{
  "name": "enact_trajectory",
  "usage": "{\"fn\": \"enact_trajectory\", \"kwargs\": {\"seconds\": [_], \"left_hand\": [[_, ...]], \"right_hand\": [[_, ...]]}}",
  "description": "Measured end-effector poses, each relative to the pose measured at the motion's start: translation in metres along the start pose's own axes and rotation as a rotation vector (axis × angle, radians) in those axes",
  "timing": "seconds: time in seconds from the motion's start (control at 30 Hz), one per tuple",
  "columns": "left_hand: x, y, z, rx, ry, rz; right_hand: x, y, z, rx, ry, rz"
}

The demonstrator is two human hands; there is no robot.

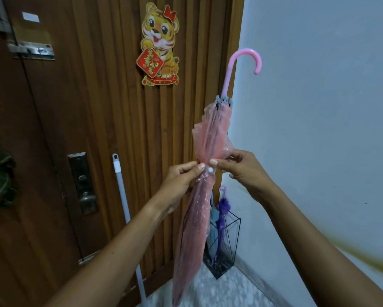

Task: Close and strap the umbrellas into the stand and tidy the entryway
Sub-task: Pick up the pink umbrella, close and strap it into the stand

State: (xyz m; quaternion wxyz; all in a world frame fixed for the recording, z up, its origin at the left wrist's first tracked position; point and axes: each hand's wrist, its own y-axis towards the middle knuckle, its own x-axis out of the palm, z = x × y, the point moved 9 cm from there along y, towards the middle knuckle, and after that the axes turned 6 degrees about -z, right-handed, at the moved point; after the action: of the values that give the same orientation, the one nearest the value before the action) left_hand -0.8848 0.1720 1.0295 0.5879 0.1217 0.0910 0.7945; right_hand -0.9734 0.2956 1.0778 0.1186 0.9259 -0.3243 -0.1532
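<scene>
A closed pink see-through umbrella stands nearly upright in front of me, its pink hooked handle at the top. My left hand and my right hand both pinch its strap at the white snap button around the folded canopy. Below and behind, a black wire umbrella stand sits in the corner on the floor. It holds a closed purple umbrella and a light blue one.
A brown wooden door with a lock plate fills the left. A tiger decoration hangs on the slatted panel. A white pole leans against the door. The white wall is on the right, speckled floor below.
</scene>
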Motion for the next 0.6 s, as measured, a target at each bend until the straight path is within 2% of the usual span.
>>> {"fn": "enact_trajectory", "kwargs": {"seconds": [0.27,0.33,0.43,0.6], "left_hand": [[0.002,0.008,-0.010,0.007,-0.039,-0.022],[0.006,0.014,-0.014,0.004,-0.029,-0.042],[0.012,0.028,-0.026,-0.043,0.006,-0.096],[0.020,0.059,-0.052,-0.148,0.081,-0.149]], "right_hand": [[0.006,0.003,0.015,0.063,-0.030,-0.077],[0.000,0.006,0.021,0.055,-0.050,-0.048],[-0.017,0.011,0.032,0.033,-0.027,0.016],[-0.045,0.025,0.075,0.064,-0.025,-0.002]]}}
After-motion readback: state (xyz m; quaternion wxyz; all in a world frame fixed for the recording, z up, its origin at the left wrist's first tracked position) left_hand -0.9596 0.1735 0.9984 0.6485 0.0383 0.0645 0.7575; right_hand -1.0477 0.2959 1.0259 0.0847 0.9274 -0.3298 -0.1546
